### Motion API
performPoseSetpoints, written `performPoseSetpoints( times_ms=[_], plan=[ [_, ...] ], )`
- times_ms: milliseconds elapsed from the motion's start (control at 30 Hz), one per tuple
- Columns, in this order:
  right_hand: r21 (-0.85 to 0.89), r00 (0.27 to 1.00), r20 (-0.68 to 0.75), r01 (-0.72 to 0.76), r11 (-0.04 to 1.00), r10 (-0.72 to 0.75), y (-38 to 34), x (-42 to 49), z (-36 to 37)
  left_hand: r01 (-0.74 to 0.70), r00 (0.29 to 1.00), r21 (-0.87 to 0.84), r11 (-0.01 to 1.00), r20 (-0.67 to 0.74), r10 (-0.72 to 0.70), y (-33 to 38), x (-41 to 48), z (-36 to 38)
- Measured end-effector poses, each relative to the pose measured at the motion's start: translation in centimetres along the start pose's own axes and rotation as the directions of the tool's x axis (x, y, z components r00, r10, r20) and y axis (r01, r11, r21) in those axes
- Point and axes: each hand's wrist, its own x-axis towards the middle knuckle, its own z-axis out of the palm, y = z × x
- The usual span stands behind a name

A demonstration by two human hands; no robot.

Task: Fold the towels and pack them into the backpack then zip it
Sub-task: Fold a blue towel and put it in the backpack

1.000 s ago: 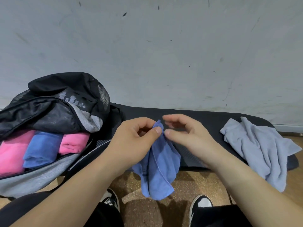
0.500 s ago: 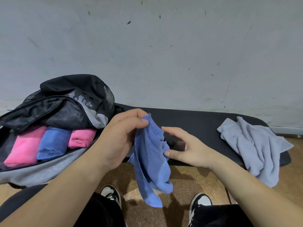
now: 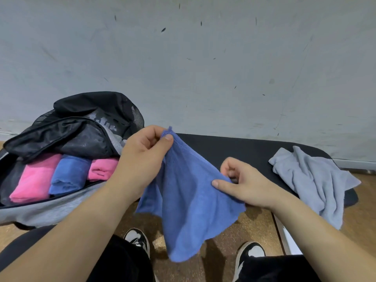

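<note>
A blue towel (image 3: 189, 202) hangs spread in the air between my hands. My left hand (image 3: 142, 157) pinches its top corner between thumb and fingers. My right hand (image 3: 242, 184) pinches its right edge, lower and further right. The black and grey backpack (image 3: 61, 208) lies open on the left. Inside it are two folded pink towels (image 3: 32, 180) (image 3: 102, 168) with a folded blue towel (image 3: 68, 174) between them. A crumpled light grey towel (image 3: 313, 180) lies on the right end of the black bench (image 3: 234, 147).
The bench stands against a grey wall (image 3: 203, 68). Below it is a brown speckled floor (image 3: 254, 226) with my two black and white shoes (image 3: 138, 239) (image 3: 250, 251). The backpack's black flap (image 3: 81, 127) is folded back over its top.
The blue towel went from a bunched strip held near one point to a spread sheet. My right hand slid down and right along its edge; my left hand kept the top corner.
</note>
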Motion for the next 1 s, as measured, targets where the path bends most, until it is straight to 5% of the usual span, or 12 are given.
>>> performPoseSetpoints(
  times_ms=[167, 267, 500, 800, 1000],
  plan=[
    [-0.14, 0.992, -0.127, -0.034, 0.99, 0.016, 2.1, 0.7, -1.9, -0.039, 0.999, 0.198, 0.979, -0.005, 0.041, -1.1, 1.2, 0.5],
    [-0.167, 0.995, -0.062, -0.086, 0.982, 0.077, 3.0, 0.6, -3.2, -0.019, 0.999, 0.239, 0.971, -0.039, 0.029, -1.7, 2.3, 0.7],
    [-0.022, 0.953, -0.099, -0.291, 0.957, 0.287, 5.7, 0.2, -5.0, -0.005, 0.994, 0.314, 0.949, -0.103, 0.04, -2.3, 3.6, 2.1],
    [0.024, 0.946, -0.214, -0.245, 0.969, 0.244, 5.3, 0.5, -5.2, 0.03, 0.987, 0.412, 0.911, -0.157, 0.038, -3.3, 4.3, 2.3],
    [-0.302, 0.893, -0.31, -0.419, 0.856, 0.327, 6.0, 1.1, -5.2, 0.017, 0.994, 0.499, 0.867, -0.106, 0.042, -4.5, 4.6, 2.1]
  ],
)
